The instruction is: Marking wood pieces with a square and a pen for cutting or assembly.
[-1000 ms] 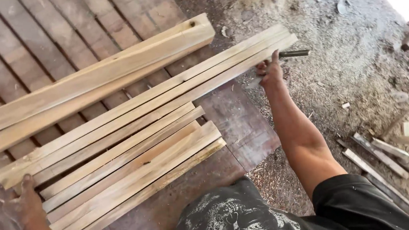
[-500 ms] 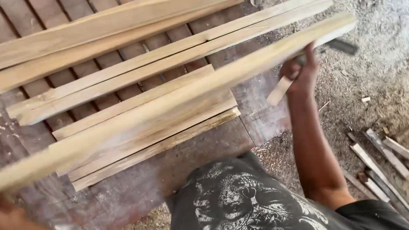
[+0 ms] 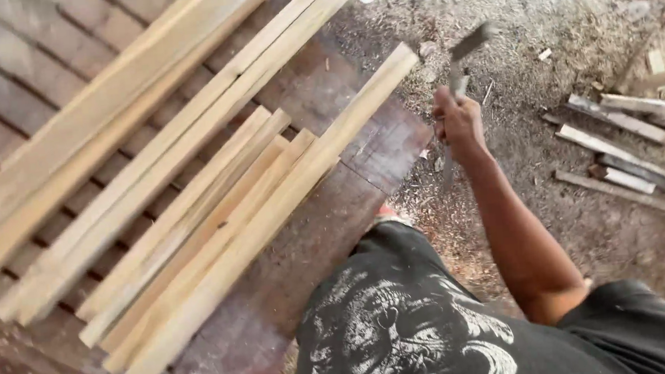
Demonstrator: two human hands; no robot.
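One hand (image 3: 459, 120) visible, tool (image 3: 462, 59) blurred

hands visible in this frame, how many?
1. The right hand is right of the long strip's far end, fingers shut on a dark tool. The left hand is out of frame.

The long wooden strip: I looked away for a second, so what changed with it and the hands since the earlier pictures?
The long wooden strip was lifted off the pile by both hands, then set down at the near edge of the strips; the right hand has let go of it and drawn back, still gripping the hammer. The left hand is now out of view. The thick beam stayed on the wooden platform.
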